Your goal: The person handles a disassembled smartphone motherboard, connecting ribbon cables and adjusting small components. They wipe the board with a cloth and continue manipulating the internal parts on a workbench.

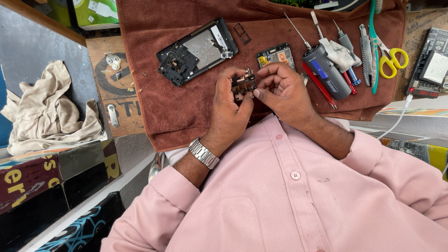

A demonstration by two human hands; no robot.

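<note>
My left hand [229, 109] and my right hand [283, 91] meet over a brown towel [182, 116] and together pinch a small brown circuit board [243, 84]. The left wrist wears a metal watch [203, 153]. An opened black phone body [196, 50] lies on the towel up and to the left of my hands. A smaller board with orange parts [276, 55] lies just above my right hand. A thin black card tray frame [242, 33] rests near the phone body.
At right lie an electric screwdriver [325, 70], a red pen [318, 85], tweezers and blades [366, 46], yellow-handled scissors [392, 59] and a black device with a red display [429, 65]. A crumpled beige cloth [49, 114] sits at left, above some boxes [51, 177].
</note>
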